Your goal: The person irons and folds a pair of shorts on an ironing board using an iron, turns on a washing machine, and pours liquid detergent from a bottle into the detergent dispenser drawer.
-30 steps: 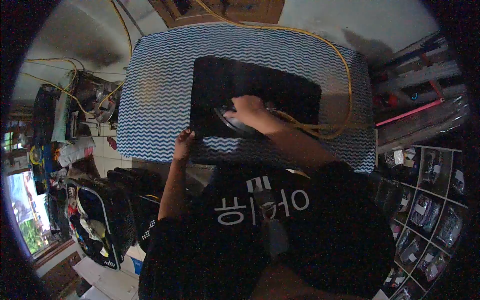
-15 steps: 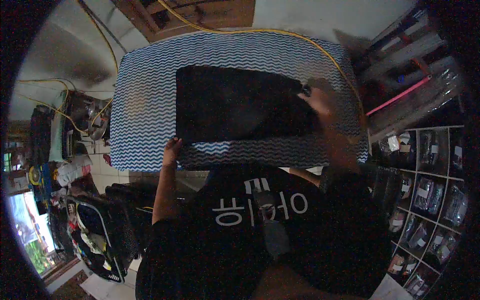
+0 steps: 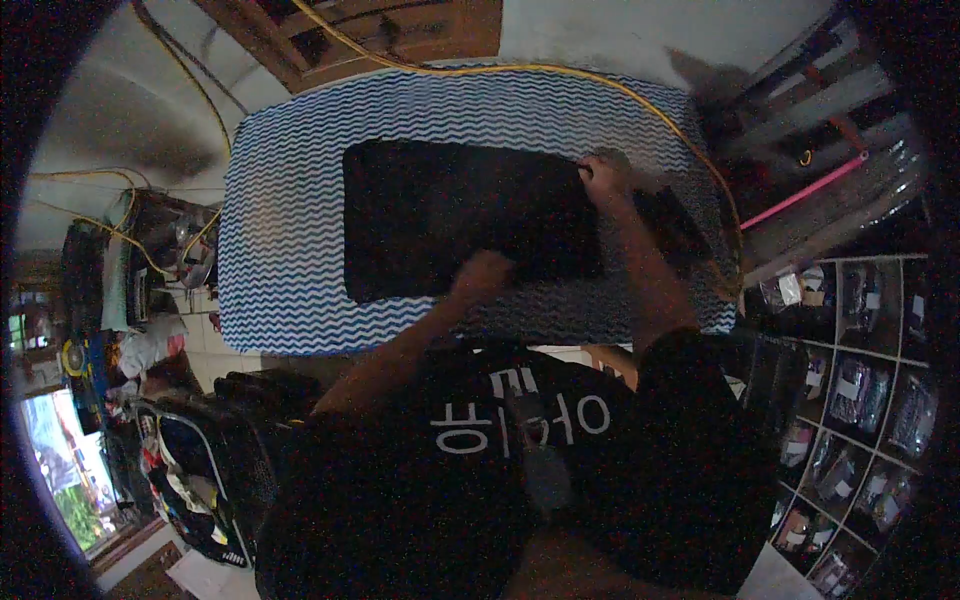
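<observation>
A folded piece of black cloth (image 3: 440, 215), perhaps a garment, lies flat across the table, which has a blue-and-white zigzag cover (image 3: 290, 170). My left hand (image 3: 487, 275) rests on the near edge of the black cloth, right of its middle; its fingers are blurred and dark. At the far right corner my right hand (image 3: 603, 182) is closed, its fingers pinching the edge of the cloth. To the right of that hand is a dark shape (image 3: 672, 225) on the cover, too dim to name.
A yellow hose (image 3: 540, 69) runs along the table's far edge and down its right side. Cubbyhole shelves (image 3: 835, 345) with plastic-wrapped packets stand at the right. Below a pink bar (image 3: 805, 192) lies clear plastic. A black basket (image 3: 195, 480) with cloths stands at lower left.
My left hand has moved right, from the cloth's near left corner to its near edge. My right hand has shifted left, and the cloth's right end now reaches less far right.
</observation>
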Motion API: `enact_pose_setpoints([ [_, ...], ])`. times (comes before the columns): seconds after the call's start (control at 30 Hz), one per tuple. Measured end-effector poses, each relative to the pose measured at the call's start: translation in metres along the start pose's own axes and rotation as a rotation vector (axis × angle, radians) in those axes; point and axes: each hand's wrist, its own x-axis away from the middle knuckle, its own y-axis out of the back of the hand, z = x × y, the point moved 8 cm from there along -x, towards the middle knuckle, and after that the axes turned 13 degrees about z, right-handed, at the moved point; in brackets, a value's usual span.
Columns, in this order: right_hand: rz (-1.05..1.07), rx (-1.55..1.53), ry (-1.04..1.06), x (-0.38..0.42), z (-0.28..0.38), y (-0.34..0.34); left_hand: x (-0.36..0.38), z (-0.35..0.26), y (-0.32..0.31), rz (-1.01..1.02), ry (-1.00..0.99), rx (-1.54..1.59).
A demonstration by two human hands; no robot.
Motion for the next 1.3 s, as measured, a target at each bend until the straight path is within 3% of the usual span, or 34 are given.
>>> enact_pose_setpoints([
  [0.07, -0.077, 0.013, -0.008, 0.007, 0.025, 0.024, -0.051, -0.028, -0.034, 0.159, 0.033, 0.127],
  [0.13, -0.121, -0.056, -0.046, 0.007, 0.02, 0.019, -0.075, -0.07, -0.04, 0.297, -0.158, -0.081],
  [0.23, 0.044, -0.265, -0.031, -0.001, 0.016, 0.023, -0.076, -0.093, -0.03, 0.089, -0.292, -0.182],
  [0.33, 0.256, -0.505, -0.192, -0.011, -0.006, -0.009, -0.087, -0.097, -0.03, 0.142, -0.23, -0.19],
  [0.43, 0.217, -0.582, -0.097, -0.015, -0.013, -0.025, -0.086, -0.1, -0.03, -0.02, -0.272, -0.233],
  [0.57, 0.291, -0.477, -0.153, -0.026, -0.025, -0.046, -0.088, -0.104, -0.022, -0.002, -0.322, -0.169],
  [0.73, 0.289, -0.434, -0.175, -0.02, -0.013, -0.026, -0.095, -0.105, -0.026, 0.078, -0.31, -0.141],
  [0.83, 0.252, -0.502, -0.148, -0.028, -0.019, -0.038, -0.097, -0.102, -0.021, 0.122, -0.252, -0.043],
  [0.93, 0.255, -0.378, -0.03, -0.028, -0.012, -0.028, -0.091, -0.103, -0.015, 0.129, -0.24, -0.017],
  [1.03, 0.264, -0.228, -0.151, -0.013, -0.001, -0.01, -0.125, -0.081, -0.109, -0.173, -0.42, 0.021],
  [1.13, 0.129, 0.049, -0.304, 0.015, 0.049, 0.062, -0.098, -0.101, -0.047, 0.306, -0.175, 0.101],
  [1.23, 0.126, 0.253, -0.003, 0.043, 0.101, 0.074, -0.056, -0.109, 0.009, 0.192, -0.233, 0.228],
  [1.3, 0.028, 0.152, 0.006, 0.061, 0.09, 0.014, -0.037, -0.096, 0.03, 0.175, -0.202, 0.233],
])
